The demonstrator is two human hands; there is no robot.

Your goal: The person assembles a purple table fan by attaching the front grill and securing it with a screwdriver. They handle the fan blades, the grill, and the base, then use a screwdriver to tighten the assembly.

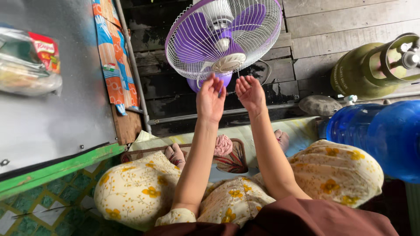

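Above knees in yellow-flowered cloth, both arms stretch forward. The left hand [210,98] and right hand [250,92] are open, fingers spread, holding nothing, just below the white grille of a purple fan [223,37] standing on dark wooden floorboards [341,22]. Fingertips nearly touch it.

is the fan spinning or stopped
Stopped, as far as the picture shows: the purple blades look sharp behind the white grille, with no blur. The left hand touches the fan's lower rim.
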